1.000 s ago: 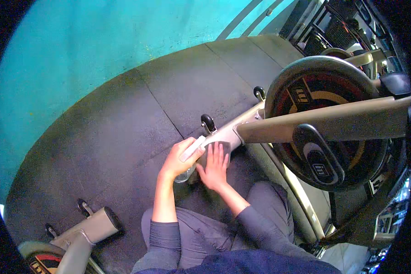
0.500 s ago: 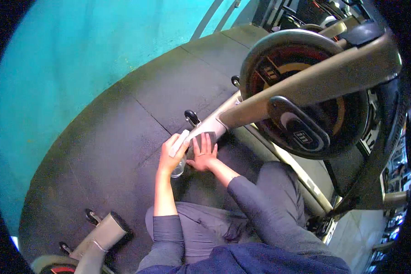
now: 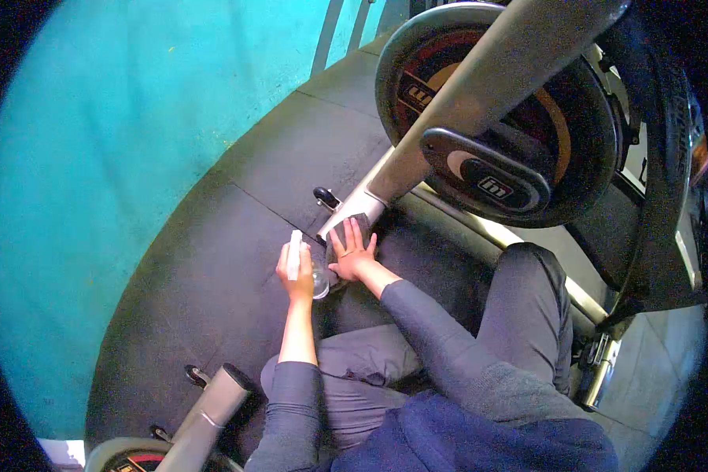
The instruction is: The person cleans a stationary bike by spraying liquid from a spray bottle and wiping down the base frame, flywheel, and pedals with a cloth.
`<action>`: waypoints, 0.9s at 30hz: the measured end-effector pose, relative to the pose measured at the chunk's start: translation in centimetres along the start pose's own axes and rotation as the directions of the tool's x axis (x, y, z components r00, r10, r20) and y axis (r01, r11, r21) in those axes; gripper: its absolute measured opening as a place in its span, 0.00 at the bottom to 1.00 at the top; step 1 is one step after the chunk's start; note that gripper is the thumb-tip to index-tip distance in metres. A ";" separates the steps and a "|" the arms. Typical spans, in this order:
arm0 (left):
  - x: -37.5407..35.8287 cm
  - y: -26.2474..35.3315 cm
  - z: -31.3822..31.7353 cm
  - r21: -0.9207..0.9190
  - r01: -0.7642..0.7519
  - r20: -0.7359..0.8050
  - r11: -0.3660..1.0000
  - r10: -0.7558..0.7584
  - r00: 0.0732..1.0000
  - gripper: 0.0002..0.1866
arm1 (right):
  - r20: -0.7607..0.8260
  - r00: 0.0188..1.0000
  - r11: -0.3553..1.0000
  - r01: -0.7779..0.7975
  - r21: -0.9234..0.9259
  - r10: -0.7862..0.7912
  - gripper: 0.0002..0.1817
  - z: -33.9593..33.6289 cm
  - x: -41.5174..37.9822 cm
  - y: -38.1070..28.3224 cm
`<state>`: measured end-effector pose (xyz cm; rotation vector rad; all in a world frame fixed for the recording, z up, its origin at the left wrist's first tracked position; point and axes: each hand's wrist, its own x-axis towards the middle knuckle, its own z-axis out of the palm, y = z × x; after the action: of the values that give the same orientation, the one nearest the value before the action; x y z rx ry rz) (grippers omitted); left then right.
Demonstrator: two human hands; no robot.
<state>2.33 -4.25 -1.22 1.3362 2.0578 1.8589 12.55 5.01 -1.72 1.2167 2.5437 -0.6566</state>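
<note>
My left hand (image 3: 300, 288) is wrapped round a spray bottle (image 3: 320, 285) with a white trigger head and a clear body. Beside it, my right hand (image 3: 355, 259) lies with spread fingers on a dark grey cloth (image 3: 359, 224). That cloth covers the near end of a silver exercise bike's base bar (image 3: 355, 206), and the palm hides part of it. The two hands are close together but apart.
The bike's flywheel (image 3: 558, 102) and a pedal-side cover (image 3: 488, 177) rise at the upper right. A black caster (image 3: 325, 197) sits by the bar. Another machine's foot (image 3: 220, 397) stands at lower left. A turquoise wall (image 3: 134, 157) borders the dark rubber floor (image 3: 197, 291).
The view has shifted, so the bike sits higher and further left. My left hand has moved slightly away from the bar with the spray bottle. My right hand stays on the cloth.
</note>
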 end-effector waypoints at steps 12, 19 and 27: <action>1.9 0.7 0.6 0.105 -0.012 0.031 0.994 0.009 0.999 0.08 | 0.054 0.995 0.996 0.090 -0.016 -0.089 0.51 -0.1 0.3 1.2; 3.9 0.4 1.2 0.181 -0.189 0.194 0.965 0.153 0.969 0.14 | -0.212 0.957 0.980 0.191 -0.048 -0.197 0.51 2.2 -0.1 2.2; 6.3 -0.1 0.5 -0.019 0.147 0.365 0.989 -0.130 0.922 0.15 | -0.455 0.846 0.955 0.193 -0.223 -0.278 0.39 0.3 0.4 2.9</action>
<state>-1.34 0.05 1.61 1.3602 1.8538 1.4610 14.59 6.75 -3.04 1.1268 3.1236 -0.1771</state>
